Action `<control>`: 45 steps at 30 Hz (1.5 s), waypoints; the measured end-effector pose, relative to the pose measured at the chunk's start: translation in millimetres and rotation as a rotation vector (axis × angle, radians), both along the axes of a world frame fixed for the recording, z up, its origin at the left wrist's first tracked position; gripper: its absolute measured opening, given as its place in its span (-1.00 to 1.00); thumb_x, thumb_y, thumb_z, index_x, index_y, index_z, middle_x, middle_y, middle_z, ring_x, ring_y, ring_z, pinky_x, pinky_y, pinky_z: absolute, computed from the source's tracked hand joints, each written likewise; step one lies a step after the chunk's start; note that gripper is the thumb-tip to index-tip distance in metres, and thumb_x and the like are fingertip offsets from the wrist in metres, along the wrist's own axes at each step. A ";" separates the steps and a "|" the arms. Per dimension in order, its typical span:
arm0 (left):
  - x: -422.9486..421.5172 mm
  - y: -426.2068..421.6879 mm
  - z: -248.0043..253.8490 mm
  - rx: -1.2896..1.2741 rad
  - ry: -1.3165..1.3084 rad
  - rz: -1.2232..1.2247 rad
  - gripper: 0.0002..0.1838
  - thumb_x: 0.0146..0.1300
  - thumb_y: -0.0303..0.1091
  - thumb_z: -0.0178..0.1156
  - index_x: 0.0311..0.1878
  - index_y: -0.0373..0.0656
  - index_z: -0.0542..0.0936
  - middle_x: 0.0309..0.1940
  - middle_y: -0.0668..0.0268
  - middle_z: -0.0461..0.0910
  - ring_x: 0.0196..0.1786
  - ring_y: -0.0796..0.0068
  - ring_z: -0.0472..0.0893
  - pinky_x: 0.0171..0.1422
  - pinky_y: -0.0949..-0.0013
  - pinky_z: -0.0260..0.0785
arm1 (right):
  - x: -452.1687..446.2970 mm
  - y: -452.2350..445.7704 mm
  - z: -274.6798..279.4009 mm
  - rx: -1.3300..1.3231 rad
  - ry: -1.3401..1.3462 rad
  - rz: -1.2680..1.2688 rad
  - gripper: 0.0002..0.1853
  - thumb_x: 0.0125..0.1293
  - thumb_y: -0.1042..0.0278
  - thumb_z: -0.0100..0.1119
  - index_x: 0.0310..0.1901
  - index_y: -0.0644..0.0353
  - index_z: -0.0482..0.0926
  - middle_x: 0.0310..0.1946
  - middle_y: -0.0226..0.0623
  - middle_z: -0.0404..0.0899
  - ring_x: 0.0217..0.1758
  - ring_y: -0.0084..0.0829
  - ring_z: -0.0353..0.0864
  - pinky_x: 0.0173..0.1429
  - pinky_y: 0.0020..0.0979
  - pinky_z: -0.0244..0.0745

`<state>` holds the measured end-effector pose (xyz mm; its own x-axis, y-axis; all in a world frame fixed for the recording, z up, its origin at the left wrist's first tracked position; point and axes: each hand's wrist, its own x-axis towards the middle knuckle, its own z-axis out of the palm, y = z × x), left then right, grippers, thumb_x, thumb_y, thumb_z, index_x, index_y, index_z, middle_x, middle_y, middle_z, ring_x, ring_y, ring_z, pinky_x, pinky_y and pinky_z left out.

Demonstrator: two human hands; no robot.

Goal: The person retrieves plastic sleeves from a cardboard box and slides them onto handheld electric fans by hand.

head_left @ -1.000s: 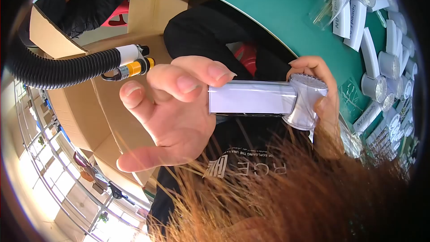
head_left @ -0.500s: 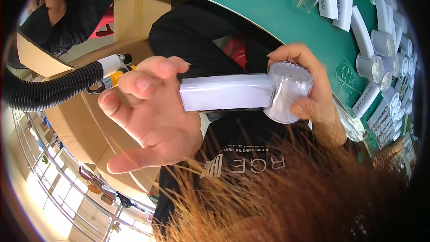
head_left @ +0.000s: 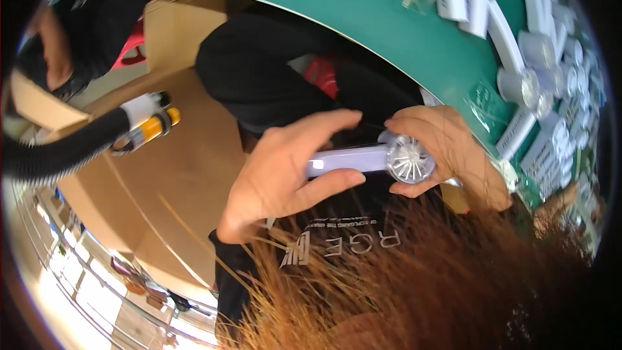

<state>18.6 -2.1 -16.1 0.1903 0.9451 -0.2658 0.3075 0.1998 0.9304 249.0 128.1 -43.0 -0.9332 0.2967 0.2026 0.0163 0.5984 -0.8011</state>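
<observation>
A small fan [head_left: 366, 159] is held in the air near the middle of the frame, over the person's lap. Its long axis runs almost level from left to right, rising very slightly to the right. The pale handle [head_left: 343, 163] points left, and the round head [head_left: 410, 159] is at the right end, its ribbed face turned up toward the camera.

The right hand [head_left: 453, 146] curves around the head, with fingers at its upper edge and the thumb at its lower edge, pinching it between them. The left hand [head_left: 265, 168] is around the handle's left end: the forefinger reaches out above the handle, apart from it, while the thumb lies along its lower side. The fingers and thumb are spread; whether they grip the handle I cannot tell.

Just below the fan is a black shirt [head_left: 363, 220] with pale lettering. To the left stands an open cardboard box [head_left: 188, 175], with a black ribbed hose [head_left: 71, 152] above it at the left. A green bench [head_left: 311, 0] crosses the top of the frame, carrying many white fans [head_left: 502, 35] at the upper right. Another person's arm [head_left: 55, 52] shows at the upper left.
</observation>
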 end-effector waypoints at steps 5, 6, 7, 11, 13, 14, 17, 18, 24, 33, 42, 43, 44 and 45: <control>54.6 -15.9 -46.4 -0.306 -0.257 -0.439 -0.39 0.22 -0.08 0.29 0.18 -0.27 0.37 -0.09 -0.08 0.59 -0.04 -0.12 0.59 -0.01 0.05 0.44 | 56.1 -29.9 -36.0 -0.389 -0.210 0.119 -0.40 -0.01 -0.03 0.40 -0.06 0.26 0.49 -0.27 -0.13 0.59 -0.32 -0.07 0.63 -0.31 -0.23 0.53; 62.6 -17.4 -53.1 -0.315 -0.266 -0.461 -0.40 0.23 -0.07 0.28 0.17 -0.27 0.36 -0.10 -0.08 0.59 -0.03 -0.13 0.59 0.00 0.04 0.43 | 65.0 -35.4 -40.4 -0.431 -0.214 0.103 -0.41 0.02 -0.04 0.37 -0.06 0.26 0.49 -0.26 -0.13 0.60 -0.31 -0.06 0.63 -0.29 -0.22 0.54; 69.3 -19.3 -57.2 -0.326 -0.275 -0.480 -0.40 0.24 -0.05 0.27 0.17 -0.27 0.35 -0.11 -0.08 0.59 -0.02 -0.13 0.58 0.02 0.03 0.42 | 70.4 -43.0 -42.1 -0.463 -0.231 0.075 -0.44 0.08 -0.04 0.31 -0.07 0.29 0.50 -0.27 -0.10 0.60 -0.30 -0.03 0.63 -0.25 -0.20 0.54; 77.9 -10.9 -60.9 -0.436 -0.311 -0.551 -0.43 0.30 0.01 0.19 0.13 -0.27 0.37 -0.14 -0.07 0.59 -0.05 -0.10 0.59 0.02 0.08 0.39 | 86.6 -66.0 -49.1 -0.609 -0.237 -0.073 -0.55 0.10 0.09 0.28 -0.14 0.31 0.53 -0.29 -0.03 0.60 -0.31 0.01 0.64 -0.25 -0.22 0.55; 85.2 -12.7 -65.4 -0.472 -0.321 -0.570 -0.45 0.31 0.01 0.18 0.12 -0.28 0.38 -0.15 -0.07 0.59 -0.05 -0.09 0.59 0.01 0.07 0.39 | 87.9 -70.0 -50.6 -0.664 -0.241 -0.078 -0.58 0.09 0.14 0.27 -0.14 0.32 0.53 -0.30 -0.03 0.60 -0.31 0.02 0.64 -0.25 -0.21 0.55; 88.4 -13.8 -66.7 -0.487 -0.324 -0.576 -0.45 0.31 0.00 0.18 0.11 -0.28 0.38 -0.16 -0.06 0.59 -0.06 -0.09 0.59 0.01 0.07 0.39 | 89.1 -71.3 -50.5 -0.688 -0.242 -0.078 -0.59 0.08 0.16 0.26 -0.14 0.32 0.53 -0.30 -0.03 0.60 -0.32 0.02 0.63 -0.25 -0.21 0.55; 91.3 -18.7 -63.9 -0.492 -0.313 -0.574 -0.53 0.35 -0.04 0.14 0.03 -0.28 0.37 -0.18 -0.08 0.59 -0.08 -0.14 0.58 -0.03 0.02 0.38 | 88.4 -74.1 -51.8 -0.625 -0.237 -0.032 -0.59 0.06 0.20 0.25 -0.14 0.33 0.52 -0.29 -0.02 0.60 -0.32 0.02 0.63 -0.26 -0.21 0.55; 92.4 -20.9 -61.6 -0.489 -0.306 -0.586 -0.54 0.35 -0.05 0.13 0.02 -0.28 0.37 -0.19 -0.08 0.59 -0.08 -0.15 0.58 -0.03 0.01 0.38 | 88.1 -79.9 -52.4 -0.608 -0.192 -0.045 -0.58 0.03 0.19 0.27 -0.15 0.33 0.53 -0.29 -0.02 0.60 -0.33 0.03 0.63 -0.26 -0.21 0.55; 91.9 -23.7 -60.9 -0.478 -0.297 -0.599 -0.55 0.35 -0.04 0.13 0.01 -0.27 0.36 -0.18 -0.11 0.58 -0.09 -0.18 0.57 -0.02 -0.02 0.39 | 89.1 -79.8 -42.8 -0.600 -0.310 -0.047 -0.58 0.03 0.14 0.28 -0.18 0.31 0.54 -0.30 -0.04 0.60 -0.35 0.01 0.63 -0.29 -0.21 0.57; 66.9 8.7 -31.4 -0.264 -0.411 -0.547 -0.38 0.28 0.00 0.23 0.22 -0.23 0.30 0.01 0.00 0.47 0.07 0.03 0.55 0.11 0.14 0.41 | 55.3 -10.1 34.8 -0.432 -0.481 0.054 -0.49 -0.02 -0.02 0.43 -0.14 0.17 0.55 -0.29 -0.17 0.61 -0.33 -0.09 0.65 -0.26 -0.24 0.59; 20.1 31.4 -3.5 0.097 -0.867 0.126 -0.06 0.29 0.40 -0.07 0.41 -0.27 0.13 0.27 0.07 0.37 0.21 0.27 0.48 0.30 0.21 0.22 | 53.4 168.5 171.6 0.371 -0.121 -0.652 -0.43 0.26 -0.17 0.10 -0.11 0.29 0.60 -0.26 -0.18 0.62 -0.18 -0.41 0.62 -0.09 -0.40 0.49; 21.0 27.3 -10.9 0.095 -0.864 0.122 -0.09 0.31 0.38 -0.08 0.40 -0.27 0.14 0.25 0.08 0.39 0.19 0.28 0.48 0.29 0.22 0.23 | 47.3 213.9 164.3 0.511 -0.075 -0.699 -0.48 0.31 -0.12 0.06 -0.10 0.27 0.61 -0.35 -0.24 0.61 -0.34 -0.47 0.59 -0.25 -0.43 0.49; 25.4 22.1 -21.5 0.092 -0.861 0.123 -0.12 0.32 0.36 -0.09 0.39 -0.26 0.15 0.24 0.08 0.41 0.17 0.29 0.49 0.27 0.22 0.25 | 33.2 240.5 169.0 0.216 -0.225 -0.825 -0.41 0.25 -0.20 0.14 -0.10 0.31 0.61 -0.46 -0.29 0.59 -0.54 -0.50 0.54 -0.45 -0.52 0.41; 30.0 17.9 -25.8 0.088 -0.856 0.128 -0.14 0.34 0.34 -0.09 0.38 -0.26 0.17 0.22 0.09 0.42 0.15 0.30 0.50 0.26 0.23 0.26 | 18.2 276.5 161.7 0.235 -0.248 -0.856 -0.34 0.19 -0.26 0.18 -0.10 0.34 0.60 -0.50 -0.29 0.59 -0.59 -0.50 0.53 -0.50 -0.54 0.41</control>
